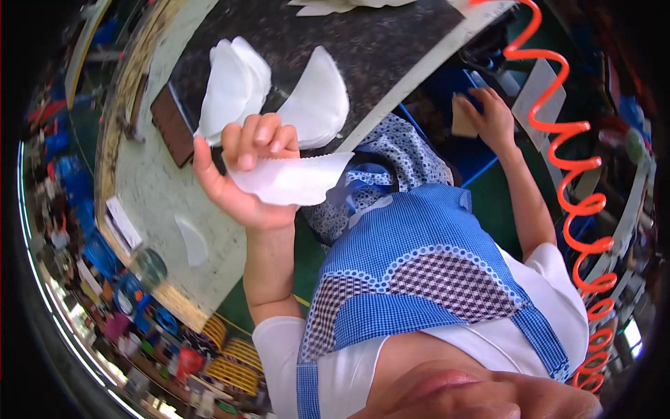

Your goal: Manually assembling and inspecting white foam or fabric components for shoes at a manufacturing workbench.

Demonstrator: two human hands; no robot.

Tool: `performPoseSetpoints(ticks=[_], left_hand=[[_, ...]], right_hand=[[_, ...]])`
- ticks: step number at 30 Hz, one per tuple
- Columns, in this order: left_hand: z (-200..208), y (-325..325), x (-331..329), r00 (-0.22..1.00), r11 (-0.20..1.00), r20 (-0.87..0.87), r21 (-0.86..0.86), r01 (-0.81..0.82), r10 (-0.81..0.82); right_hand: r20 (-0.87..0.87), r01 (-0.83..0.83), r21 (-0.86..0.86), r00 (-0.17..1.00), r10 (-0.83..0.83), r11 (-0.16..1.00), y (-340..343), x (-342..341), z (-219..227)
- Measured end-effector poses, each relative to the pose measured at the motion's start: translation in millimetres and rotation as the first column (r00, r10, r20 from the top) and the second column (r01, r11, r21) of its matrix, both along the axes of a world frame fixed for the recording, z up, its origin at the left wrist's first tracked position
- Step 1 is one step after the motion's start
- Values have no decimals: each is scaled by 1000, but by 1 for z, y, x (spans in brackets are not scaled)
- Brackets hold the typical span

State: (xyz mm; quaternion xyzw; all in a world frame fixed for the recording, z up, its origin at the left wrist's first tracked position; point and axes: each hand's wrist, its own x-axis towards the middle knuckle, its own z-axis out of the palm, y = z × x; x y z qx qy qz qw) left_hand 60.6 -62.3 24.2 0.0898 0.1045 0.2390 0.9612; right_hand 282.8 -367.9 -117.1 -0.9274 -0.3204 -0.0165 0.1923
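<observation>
My left hand is raised by the table's edge with its fingers curled, gripping a thin white piece that has one jagged edge and looks like cloth or padding. Just beyond it, a fanned stack of white rounded pieces lies on the dark tabletop. Another white piece or small pile, shaped like a half-moon, lies to its right. Down at the right, my right hand is over a blue bin, its fingers bent against a flat tan piece. Its grip is partly hidden.
A coiled orange hose hangs along the right side. On the pale table are a brown block and a single white piece. More white pieces lie at the far edge. Yellow baskets stand at lower left.
</observation>
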Motion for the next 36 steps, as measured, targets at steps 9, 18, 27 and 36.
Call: performPoseSetpoints(ticks=[9,18,27,36], left_hand=[[-15,-43,-37,845,33,-451,886,462,287],[-9,10,-35,710,468,-553,813,346,436],[-47,20,-25,581,215,-565,799,562,585],[-6,31,-25,734,-527,-16,686,502,679]], right_hand=[[-740,-414,546,169,651,728,119,-83,110],[-723,-327,503,348,597,800,184,-35,112],[-638,-463,311,546,543,830,207,-33,94],[47,-769,331,593,804,547,200,-60,119]])
